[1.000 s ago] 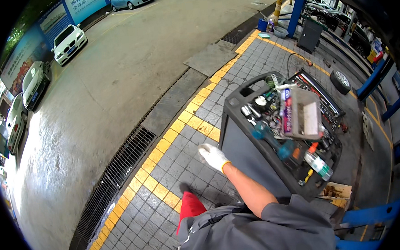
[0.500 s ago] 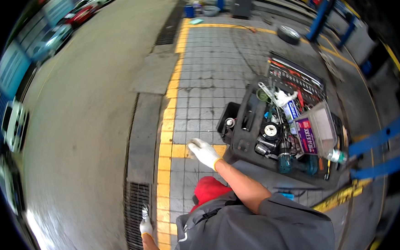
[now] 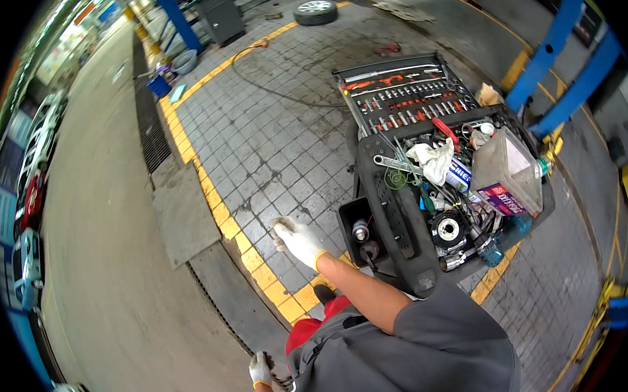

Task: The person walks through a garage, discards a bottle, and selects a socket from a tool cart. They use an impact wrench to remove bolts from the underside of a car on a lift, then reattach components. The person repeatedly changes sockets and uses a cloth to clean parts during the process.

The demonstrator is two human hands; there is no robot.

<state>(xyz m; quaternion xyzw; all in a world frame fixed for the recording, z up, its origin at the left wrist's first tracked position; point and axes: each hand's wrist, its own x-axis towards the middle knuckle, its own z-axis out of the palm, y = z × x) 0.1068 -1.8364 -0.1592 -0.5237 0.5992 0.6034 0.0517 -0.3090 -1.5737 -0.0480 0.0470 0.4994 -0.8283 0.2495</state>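
1. The right hand [image 3: 299,241], in a white knit glove with a yellow cuff, hangs loosely curled and partly open; no object shows in it. It is near, but apart from, the open black plastic bin [image 3: 348,230] fixed to the left edge of the dark grey, tool-laden cart [image 3: 425,279].

2. The left hand [image 3: 260,369], gloved alike, is low at the person's left, well apart from the cart's near left corner. A small, dark, part-hidden object [image 3: 269,360] shows at its bent fingers; whether it is gripped, I cannot tell.

3. Neither hand touches the cart. At its far edge the black tool case with red and silver tools [image 3: 392,62] lies open. A teal-and-black power drill [image 3: 488,252] lies toward the near edge, and a long silver wrench [image 3: 398,165] near the far left corner. No finished piece shows, so how much is done or left cannot be judged.

4. Printing shows on the purple-and-white label [image 3: 502,199] of the clear rectangular plastic box [image 3: 486,164] by the right edge, and on the blue-and-white can [image 3: 459,175] beside it.
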